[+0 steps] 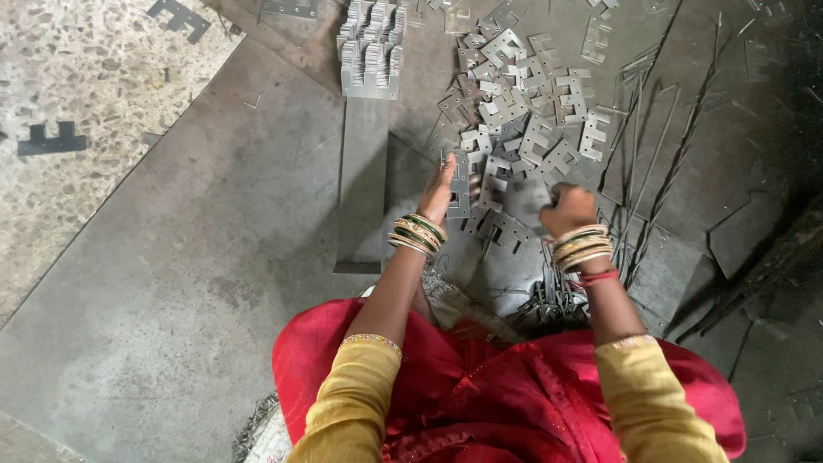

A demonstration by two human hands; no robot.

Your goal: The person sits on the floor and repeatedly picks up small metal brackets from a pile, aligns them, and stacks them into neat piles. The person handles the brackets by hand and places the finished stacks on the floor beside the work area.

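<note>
A big loose pile of stamped metal pieces point(523, 111) is spread on the grey steel sheet point(189, 257) covering the floor, and everything else can be placed from that pile. At its near edge, the left hand point(440, 193) is held flat and upright, fingers straight, pressed against a small stack of E-shaped stampings point(460, 184), probably so the edges get squared up. Just to the right of it, also at the pile's near edge, the right hand point(567, 208) is closed into a fist; a flat plate point(527, 201) looks to be gripped in it, though exactly what is clamped can't be made out through the blur.

Left of the pile, at its far end, a neat stack of the same stampings point(370, 56) is set on a long narrow strip point(362, 180), so sorted pieces seem to be kept apart from the jumble. Thin scrap slivers point(651, 163) are scattered to the pile's right. Below the pile, a red and yellow garment point(506, 386) is seen over the lap. No bin or tray is in view; the sheet itself is used as the holding surface.
</note>
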